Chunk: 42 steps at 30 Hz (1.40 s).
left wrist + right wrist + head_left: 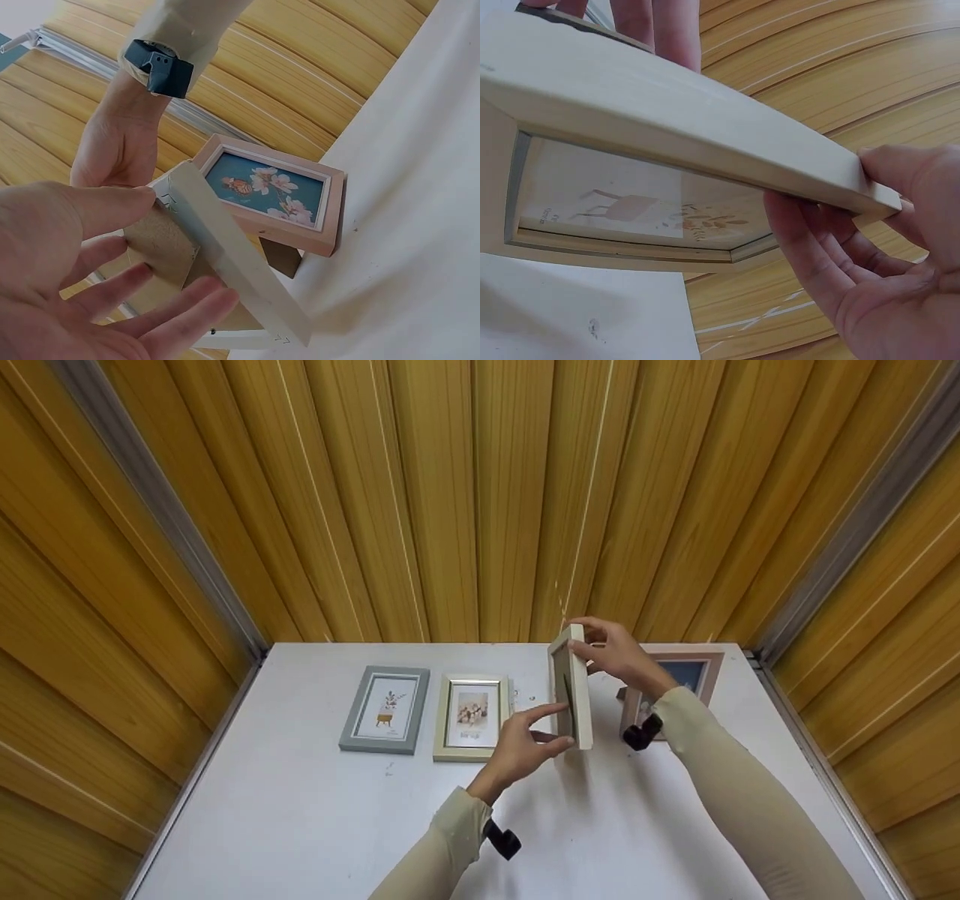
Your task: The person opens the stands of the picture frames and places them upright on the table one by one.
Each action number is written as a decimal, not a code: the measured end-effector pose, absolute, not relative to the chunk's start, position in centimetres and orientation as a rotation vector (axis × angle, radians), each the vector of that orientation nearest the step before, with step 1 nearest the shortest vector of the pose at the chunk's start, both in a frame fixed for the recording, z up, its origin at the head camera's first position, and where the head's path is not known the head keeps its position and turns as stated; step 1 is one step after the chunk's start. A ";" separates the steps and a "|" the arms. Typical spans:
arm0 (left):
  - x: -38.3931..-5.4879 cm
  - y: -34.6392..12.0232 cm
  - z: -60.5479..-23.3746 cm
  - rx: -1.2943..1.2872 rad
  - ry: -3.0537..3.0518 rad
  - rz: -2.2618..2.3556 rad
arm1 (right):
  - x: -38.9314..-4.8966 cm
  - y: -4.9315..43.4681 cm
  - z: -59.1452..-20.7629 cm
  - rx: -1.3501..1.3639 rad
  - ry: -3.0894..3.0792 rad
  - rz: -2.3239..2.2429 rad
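Note:
In the head view a cream picture frame stands tilted off the white surface, nearly edge-on. My right hand grips its upper end, thumb on the outer edge and fingers on the front side. The right wrist view shows its glazed picture of a plant over a legged stand. Behind the frame is my left hand; its fingers are spread and fairly straight beside the brown fold-out stand. The left thumb lies near the frame's back edge. Exact contact of the left fingertips is hard to tell.
To the left, a grey-blue frame and a pale gold frame rest on the white tabletop. A pink frame with blossoms stands at right, partly behind my right arm. Wood-patterned panels rise behind and at both sides.

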State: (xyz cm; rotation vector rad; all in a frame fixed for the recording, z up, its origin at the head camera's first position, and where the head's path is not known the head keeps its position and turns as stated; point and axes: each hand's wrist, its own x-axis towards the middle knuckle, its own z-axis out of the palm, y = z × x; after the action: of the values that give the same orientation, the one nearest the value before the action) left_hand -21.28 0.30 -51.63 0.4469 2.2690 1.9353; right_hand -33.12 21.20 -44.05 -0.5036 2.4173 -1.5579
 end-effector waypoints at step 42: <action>-23.0 -5.2 -53.8 0.463 2.086 2.013 | -32.1 22.2 -45.5 -0.553 2.390 -1.576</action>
State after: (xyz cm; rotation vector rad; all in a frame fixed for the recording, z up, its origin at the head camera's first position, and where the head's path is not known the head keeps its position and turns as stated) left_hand -23.03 -5.17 -53.79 0.4632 2.0864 2.0130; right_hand -32.13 22.21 -45.46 -0.5534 2.3896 -1.5761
